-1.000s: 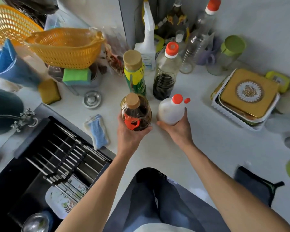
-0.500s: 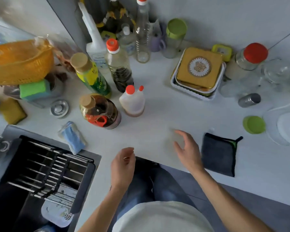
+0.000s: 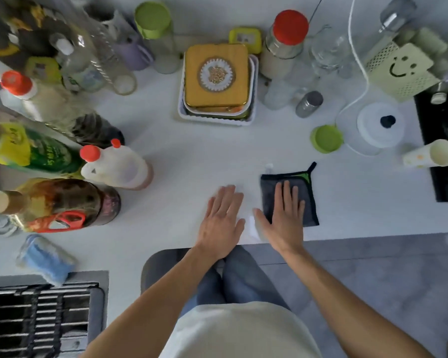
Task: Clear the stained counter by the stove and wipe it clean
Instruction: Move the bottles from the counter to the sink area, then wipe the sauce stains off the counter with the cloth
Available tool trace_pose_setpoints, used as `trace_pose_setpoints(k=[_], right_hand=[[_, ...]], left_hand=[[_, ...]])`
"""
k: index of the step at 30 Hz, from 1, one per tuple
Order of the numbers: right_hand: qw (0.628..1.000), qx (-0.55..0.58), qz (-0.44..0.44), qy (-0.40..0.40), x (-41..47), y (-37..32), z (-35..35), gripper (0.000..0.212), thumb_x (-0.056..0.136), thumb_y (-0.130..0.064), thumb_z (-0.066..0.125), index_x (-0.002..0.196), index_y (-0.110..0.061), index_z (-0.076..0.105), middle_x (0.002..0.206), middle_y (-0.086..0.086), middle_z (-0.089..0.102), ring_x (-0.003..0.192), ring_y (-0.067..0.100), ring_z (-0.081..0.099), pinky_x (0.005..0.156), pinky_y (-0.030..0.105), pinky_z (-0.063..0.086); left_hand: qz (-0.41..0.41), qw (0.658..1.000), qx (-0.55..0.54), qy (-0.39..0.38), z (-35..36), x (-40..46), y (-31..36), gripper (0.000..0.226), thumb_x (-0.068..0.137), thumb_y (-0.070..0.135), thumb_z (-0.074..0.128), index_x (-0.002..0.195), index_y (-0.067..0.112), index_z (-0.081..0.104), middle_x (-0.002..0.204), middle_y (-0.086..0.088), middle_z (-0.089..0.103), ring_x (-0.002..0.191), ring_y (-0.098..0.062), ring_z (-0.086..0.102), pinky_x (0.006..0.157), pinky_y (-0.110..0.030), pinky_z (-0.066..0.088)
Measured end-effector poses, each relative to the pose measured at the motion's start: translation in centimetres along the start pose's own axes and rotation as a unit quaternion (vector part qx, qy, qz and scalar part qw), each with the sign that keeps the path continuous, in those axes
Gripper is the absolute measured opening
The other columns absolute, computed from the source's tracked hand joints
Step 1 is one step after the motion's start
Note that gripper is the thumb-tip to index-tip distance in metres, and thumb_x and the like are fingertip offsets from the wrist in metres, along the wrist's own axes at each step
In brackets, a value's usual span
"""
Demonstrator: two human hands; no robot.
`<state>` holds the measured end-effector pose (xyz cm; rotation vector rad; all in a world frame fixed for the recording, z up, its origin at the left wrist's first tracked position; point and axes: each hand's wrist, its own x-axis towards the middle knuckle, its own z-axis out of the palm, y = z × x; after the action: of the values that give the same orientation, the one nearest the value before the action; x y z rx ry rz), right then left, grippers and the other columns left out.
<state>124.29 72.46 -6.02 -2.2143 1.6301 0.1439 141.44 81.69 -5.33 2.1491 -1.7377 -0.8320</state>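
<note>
Your right hand (image 3: 282, 215) lies flat, fingers straight, on the dark cloth (image 3: 303, 195) near the front edge of the counter (image 3: 204, 151). Your left hand (image 3: 221, 220) rests spread on the bare counter just beside it, holding nothing. The bottles (image 3: 114, 166) stand grouped toward the left side, so the clearing looks mostly done and the wiping step is starting. Next, press down on the cloth and sweep it across the open patch, steering clear of the green lid (image 3: 326, 138) and the stove (image 3: 445, 151) at the right edge.
</note>
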Motion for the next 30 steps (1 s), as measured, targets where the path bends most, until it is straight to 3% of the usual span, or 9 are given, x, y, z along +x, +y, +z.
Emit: trace_pose_setpoints(k=[4, 10, 13, 15, 17, 19, 23, 26, 30], right_hand=[[0.998, -0.028, -0.001, 0.049, 0.1, 0.2, 1.6, 0.074, 0.107, -0.047, 0.045, 0.166, -0.011, 0.017, 0.174, 0.007, 0.01, 0.161, 0.03, 0.008, 0.129, 0.055, 0.012], [0.992, -0.065, -0.01, 0.111, 0.6, 0.2, 2.2, 0.051, 0.11, -0.026, 0.044, 0.156, -0.002, 0.042, 0.165, 0.017, 0.036, 0.155, 0.035, 0.031, 0.123, 0.059, 0.028], [0.995, 0.009, 0.014, 0.1, 0.5, -0.3, 0.7, 0.041, 0.112, -0.02, 0.042, 0.147, -0.003, 0.053, 0.16, 0.018, 0.045, 0.153, 0.034, 0.035, 0.124, 0.057, 0.029], [0.989, 0.088, 0.039, 0.113, 0.0, -0.4, -0.6, 0.036, 0.112, -0.02, 0.04, 0.137, -0.003, 0.06, 0.147, 0.016, 0.059, 0.14, 0.036, 0.053, 0.114, 0.055, 0.043], [0.981, 0.133, 0.057, 0.128, -1.1, -0.1, -2.2, 0.035, 0.112, -0.027, 0.037, 0.127, -0.009, 0.063, 0.118, 0.008, 0.072, 0.108, 0.034, 0.069, 0.087, 0.046, 0.055], [0.978, 0.146, 0.07, 0.128, -2.9, 0.7, -3.1, 0.033, 0.111, -0.033, 0.036, 0.119, -0.015, 0.062, 0.094, -0.003, 0.068, 0.087, 0.028, 0.067, 0.07, 0.035, 0.046], [0.962, 0.231, 0.128, 0.075, -8.0, 3.1, -3.0, 0.029, 0.109, -0.034, 0.048, 0.12, -0.012, 0.064, 0.095, 0.003, 0.073, 0.088, 0.028, 0.066, 0.076, 0.038, 0.049], [0.926, 0.312, 0.206, 0.055, -13.1, 5.7, -2.3, 0.026, 0.103, -0.038, 0.061, 0.115, -0.015, 0.065, 0.088, -0.003, 0.072, 0.085, 0.02, 0.067, 0.075, 0.034, 0.049], [0.879, 0.358, 0.307, 0.068, -21.0, 9.8, -1.3, 0.011, 0.097, -0.038, 0.07, 0.097, -0.029, 0.064, 0.079, -0.02, 0.065, 0.072, -0.007, 0.06, 0.062, 0.008, 0.042]], left_hand=[[0.023, 0.994, 0.102, -0.016, 1.7, 0.0, -0.5, 0.068, 0.105, 0.04, 0.041, 0.166, 0.015, 0.023, 0.176, -0.01, 0.008, 0.163, -0.034, 0.002, 0.131, -0.057, 0.011], [0.047, 0.986, 0.158, -0.021, 2.5, -0.1, -1.6, 0.072, 0.107, 0.047, 0.036, 0.168, 0.016, 0.017, 0.177, -0.011, 0.002, 0.163, -0.033, 0.0, 0.131, -0.054, 0.005], [0.046, 0.99, 0.121, -0.061, 1.0, -0.1, -1.4, 0.07, 0.107, 0.043, 0.036, 0.168, 0.018, 0.013, 0.177, -0.007, -0.003, 0.164, -0.03, -0.007, 0.131, -0.048, -0.002], [0.043, 0.992, 0.082, -0.086, -0.5, -0.4, -1.4, 0.066, 0.107, 0.038, 0.039, 0.167, 0.018, 0.019, 0.177, -0.005, 0.001, 0.164, -0.026, -0.007, 0.132, -0.044, 0.002], [0.031, 0.993, 0.034, -0.108, -2.1, -1.1, -1.3, 0.059, 0.108, 0.036, 0.042, 0.163, 0.02, 0.03, 0.176, 0.001, 0.013, 0.164, -0.019, 0.002, 0.131, -0.037, 0.014], [0.004, 0.993, -0.004, -0.121, -3.6, -2.5, -1.3, 0.048, 0.107, 0.035, 0.044, 0.155, 0.028, 0.045, 0.167, 0.008, 0.035, 0.159, -0.015, 0.024, 0.123, -0.032, 0.03], [-0.031, 0.986, -0.01, -0.161, -5.0, -5.4, -1.5, 0.033, 0.105, 0.037, 0.044, 0.134, 0.041, 0.061, 0.13, 0.013, 0.07, 0.118, -0.014, 0.065, 0.102, -0.031, 0.052], [-0.051, 0.976, -0.02, -0.212, -4.7, -7.4, -1.4, 0.029, 0.104, 0.035, 0.047, 0.126, 0.04, 0.066, 0.116, 0.012, 0.076, 0.104, -0.013, 0.07, 0.094, -0.032, 0.056], [-0.036, 0.959, 0.002, -0.282, -2.7, -8.5, 0.7, 0.027, 0.106, 0.03, 0.05, 0.125, 0.034, 0.069, 0.117, 0.009, 0.076, 0.105, -0.015, 0.069, 0.098, -0.033, 0.053]])
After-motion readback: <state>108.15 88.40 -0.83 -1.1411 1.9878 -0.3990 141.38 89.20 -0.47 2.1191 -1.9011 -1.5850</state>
